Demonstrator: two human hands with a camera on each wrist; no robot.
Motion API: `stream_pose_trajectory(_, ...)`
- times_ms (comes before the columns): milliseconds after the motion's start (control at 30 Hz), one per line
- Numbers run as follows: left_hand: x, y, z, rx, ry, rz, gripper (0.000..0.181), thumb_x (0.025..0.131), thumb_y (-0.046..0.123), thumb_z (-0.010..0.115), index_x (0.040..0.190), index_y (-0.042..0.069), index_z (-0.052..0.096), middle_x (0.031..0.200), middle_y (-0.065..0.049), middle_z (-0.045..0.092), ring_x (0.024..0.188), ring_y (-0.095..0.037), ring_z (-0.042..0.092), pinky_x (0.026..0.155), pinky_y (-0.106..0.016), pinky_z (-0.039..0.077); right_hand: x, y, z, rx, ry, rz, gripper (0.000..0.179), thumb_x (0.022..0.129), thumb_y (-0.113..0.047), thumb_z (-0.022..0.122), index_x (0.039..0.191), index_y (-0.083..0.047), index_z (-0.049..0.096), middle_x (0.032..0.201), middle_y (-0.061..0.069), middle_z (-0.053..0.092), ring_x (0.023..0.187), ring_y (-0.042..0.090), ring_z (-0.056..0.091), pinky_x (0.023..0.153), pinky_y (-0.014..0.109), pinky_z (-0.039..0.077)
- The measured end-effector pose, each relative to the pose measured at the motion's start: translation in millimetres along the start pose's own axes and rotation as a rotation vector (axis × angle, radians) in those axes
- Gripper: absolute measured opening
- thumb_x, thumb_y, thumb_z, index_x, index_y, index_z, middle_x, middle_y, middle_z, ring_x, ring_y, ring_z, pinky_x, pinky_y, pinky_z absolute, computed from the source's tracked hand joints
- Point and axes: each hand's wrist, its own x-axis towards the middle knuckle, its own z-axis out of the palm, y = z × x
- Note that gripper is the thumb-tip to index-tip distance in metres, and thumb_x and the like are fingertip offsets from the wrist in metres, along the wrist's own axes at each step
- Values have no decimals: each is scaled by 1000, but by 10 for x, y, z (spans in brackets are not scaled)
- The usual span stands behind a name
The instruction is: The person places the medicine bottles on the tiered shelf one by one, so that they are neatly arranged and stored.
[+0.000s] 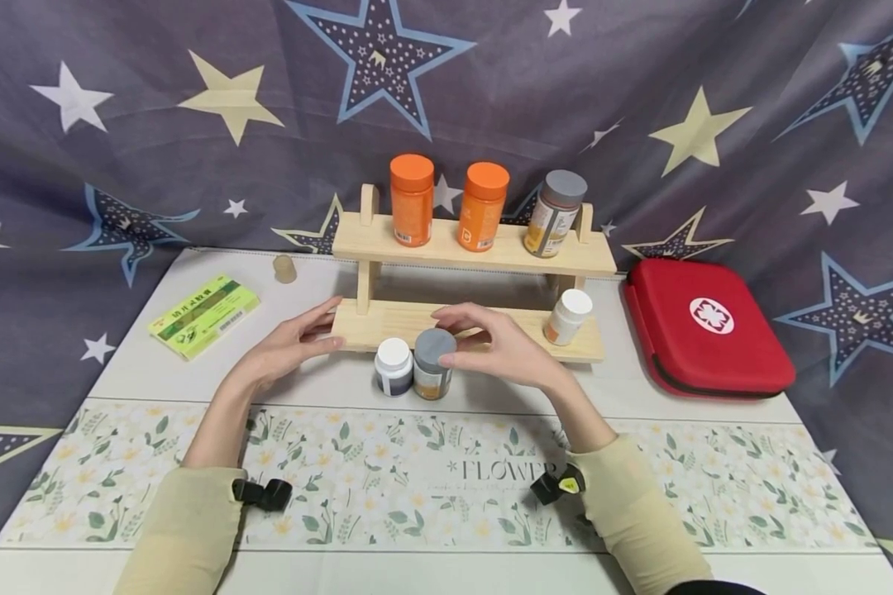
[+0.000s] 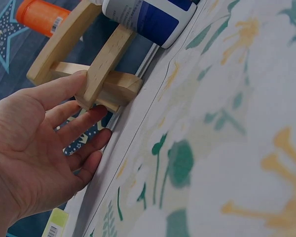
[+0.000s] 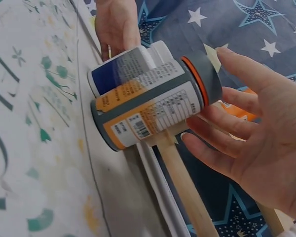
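Right of the shelf (image 1: 446, 248) lies a red case (image 1: 703, 339); left, a medicine box (image 1: 204, 316). In front, a white-capped bottle (image 1: 394, 369) crowds the gray-capped jar (image 1: 432, 368). The right hand (image 1: 502, 343) has its grip loosely spread around that jar's cap; the left hand (image 1: 286, 347), wide, touches the shelf's end.

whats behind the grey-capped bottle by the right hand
Behind the grey-capped bottle runs the lower shelf board; the part of its front edge directly behind the bottle is covered.

The head view looks forward and down on counter (image 1: 417, 572) and shelf (image 1: 375, 324); both tilted wrist close-ups share the blue-labelled bottle (image 3: 122, 69), upper middle.
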Motion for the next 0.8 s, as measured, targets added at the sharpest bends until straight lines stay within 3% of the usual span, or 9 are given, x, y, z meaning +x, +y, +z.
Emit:
stream_pose_trajectory(300,7,-2,3,-8,1,6,82,103,27,65,167,21,14,167,-26,28,154,-44,28,124,-58,29,16,14,87,-9,-45,22,58,87,-12,83,140,-11,60,128,6,67,113,19,65,97,32,59)
stream_pose_trajectory(800,4,-2,5,-10,2,7,82,102,27,65,167,21,15,167,-27,28,154,-45,27,125,-59,28,23,23,84,-25,-49,24,55,85,-13,85,136,-13,62,119,3,71,107,17,68,95,34,60)
